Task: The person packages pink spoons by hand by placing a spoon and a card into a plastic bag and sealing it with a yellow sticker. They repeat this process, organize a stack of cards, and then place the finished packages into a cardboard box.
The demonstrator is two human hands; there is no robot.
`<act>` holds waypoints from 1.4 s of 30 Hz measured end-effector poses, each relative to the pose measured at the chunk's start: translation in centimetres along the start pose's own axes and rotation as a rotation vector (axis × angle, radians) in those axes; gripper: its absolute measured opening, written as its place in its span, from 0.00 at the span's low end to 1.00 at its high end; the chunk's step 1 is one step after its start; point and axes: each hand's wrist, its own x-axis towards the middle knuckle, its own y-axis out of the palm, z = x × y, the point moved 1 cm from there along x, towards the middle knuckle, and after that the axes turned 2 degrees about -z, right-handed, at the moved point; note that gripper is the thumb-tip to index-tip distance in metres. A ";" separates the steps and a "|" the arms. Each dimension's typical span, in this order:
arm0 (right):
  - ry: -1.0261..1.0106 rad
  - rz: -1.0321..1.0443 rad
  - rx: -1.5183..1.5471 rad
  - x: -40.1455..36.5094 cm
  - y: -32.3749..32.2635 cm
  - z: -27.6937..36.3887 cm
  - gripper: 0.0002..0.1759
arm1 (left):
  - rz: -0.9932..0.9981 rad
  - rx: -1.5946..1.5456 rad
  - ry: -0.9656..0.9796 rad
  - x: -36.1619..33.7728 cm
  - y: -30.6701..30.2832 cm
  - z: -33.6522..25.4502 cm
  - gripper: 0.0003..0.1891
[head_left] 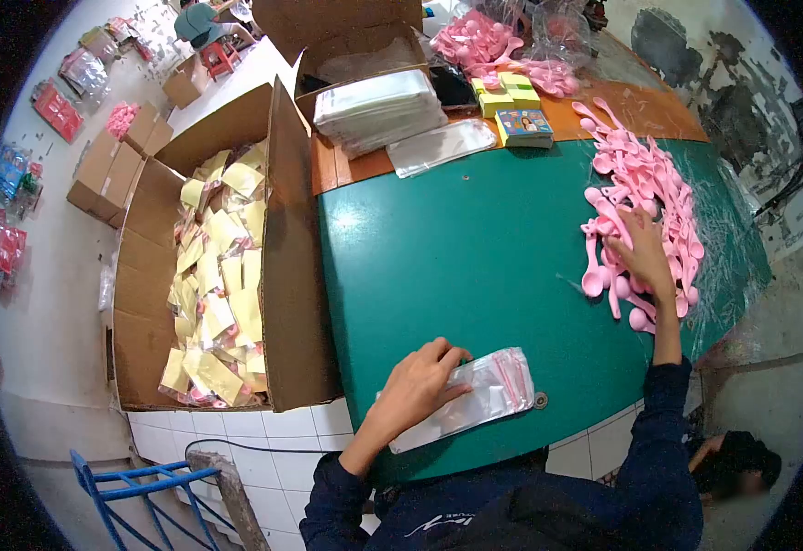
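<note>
My left hand (426, 380) rests over a stack of clear plastic bags (484, 397) at the table's near edge. Its thumb and fingers are apart, and the bags' pinkish flap ends point right. On the right side of the table, my right hand (642, 250) reaches into a heap of pink plastic spoons (645, 170). Thumb and fingers close around one pink spoon (607, 213) on the heap's left side; the palm hides part of it. Several other spoons lie around and beneath that hand.
Left of the green table (438, 266) stands an open cardboard box (300, 275) holding many packed bags with yellow cards. Along the back are more clear bags (378, 106), small card stacks (523, 129) and more pink spoons (479, 41). Another person (201, 26) sits far back left.
</note>
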 end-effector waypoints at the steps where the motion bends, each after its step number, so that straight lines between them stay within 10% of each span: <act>1: -0.004 0.045 0.015 -0.4 -0.9 1.6 0.32 | -0.011 -0.006 0.009 0.0 0.0 0.0 0.17; 6: -0.244 0.418 0.308 0.9 -7.9 2.6 0.32 | -0.045 -0.042 0.009 0.0 -0.1 0.0 0.14; 8: -0.051 0.624 0.680 2.6 -11.7 1.0 0.34 | -0.070 -0.078 0.000 0.0 0.2 0.3 0.13; 10: -0.253 0.425 1.237 5.5 -11.8 -3.4 0.27 | -0.081 -0.103 -0.012 -0.1 0.2 0.4 0.13; 11: -0.013 0.208 1.254 8.2 -10.5 -6.4 0.25 | -0.084 -0.112 -0.020 0.0 0.1 0.4 0.12; 12: 0.227 -0.009 1.247 9.7 -9.4 -8.2 0.23 | -0.087 -0.124 -0.027 0.0 0.2 0.2 0.12; 17: -0.031 -0.200 0.230 7.0 -5.6 -5.4 0.13 | -0.144 -0.171 -0.056 0.1 0.2 0.9 0.11; 21: -0.196 0.120 0.194 4.2 -3.2 2.3 0.13 | -0.177 -0.111 0.036 0.3 -0.2 -0.2 0.12; 42: -0.005 0.080 -0.081 8.4 4.3 4.9 0.11 | -0.259 -0.431 0.064 0.8 -0.2 0.3 0.06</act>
